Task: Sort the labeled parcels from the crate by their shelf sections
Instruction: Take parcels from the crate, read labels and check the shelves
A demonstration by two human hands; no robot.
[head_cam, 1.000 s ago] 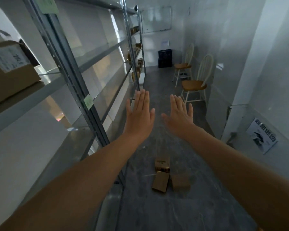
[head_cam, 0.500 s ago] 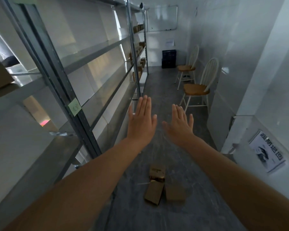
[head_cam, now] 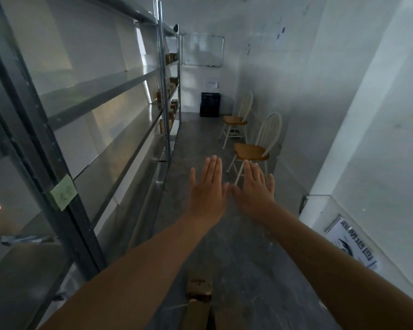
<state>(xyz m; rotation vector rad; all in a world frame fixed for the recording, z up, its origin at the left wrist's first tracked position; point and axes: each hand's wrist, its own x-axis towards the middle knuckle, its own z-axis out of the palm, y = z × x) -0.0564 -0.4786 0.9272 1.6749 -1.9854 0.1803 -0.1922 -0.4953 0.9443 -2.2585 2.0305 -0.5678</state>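
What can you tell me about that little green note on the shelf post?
The green note is a pale green paper square, stuck flat on the dark metal shelf post at the left, a little tilted. Faint marks on it are too blurred to read. Only the post touches it.

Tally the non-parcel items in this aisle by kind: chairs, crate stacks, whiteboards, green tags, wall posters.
Wooden chairs: 2 (the second stands farther back)
Black crate stack: 1
Whiteboard: 1
Green tag: 1
Wall poster: 1
Total: 6
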